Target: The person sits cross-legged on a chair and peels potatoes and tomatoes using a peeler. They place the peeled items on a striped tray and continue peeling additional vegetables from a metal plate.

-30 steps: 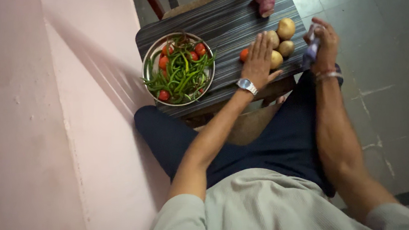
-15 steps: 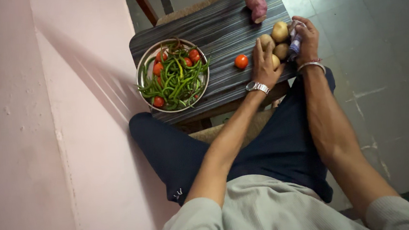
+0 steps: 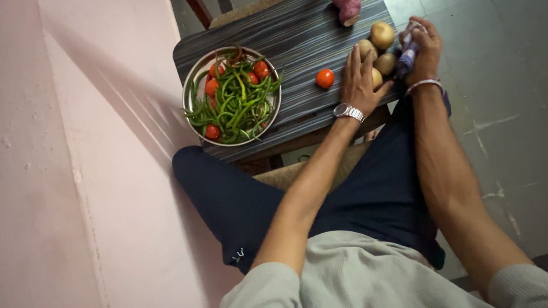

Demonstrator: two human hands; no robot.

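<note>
My left hand (image 3: 361,79) lies flat on the dark striped table (image 3: 292,39), fingers spread over a yellow potato (image 3: 377,78). More potatoes (image 3: 382,35) sit just beyond the fingers. My right hand (image 3: 425,49) is closed around a small blue and white object (image 3: 407,56) at the table's right edge. A loose red tomato (image 3: 325,78) rests left of my left hand. A purple sweet potato (image 3: 346,3) lies at the far side.
A round metal bowl (image 3: 192,83) of green chillies (image 3: 236,102) and small tomatoes stands on the table's left part. A pink wall (image 3: 66,173) runs along the left. Grey tiled floor (image 3: 511,95) lies to the right. My legs are under the table.
The view has shifted, with the table now lower in frame. My left hand slid onto the potatoes and flattened; my right hand stayed by the table's right edge with its object.
</note>
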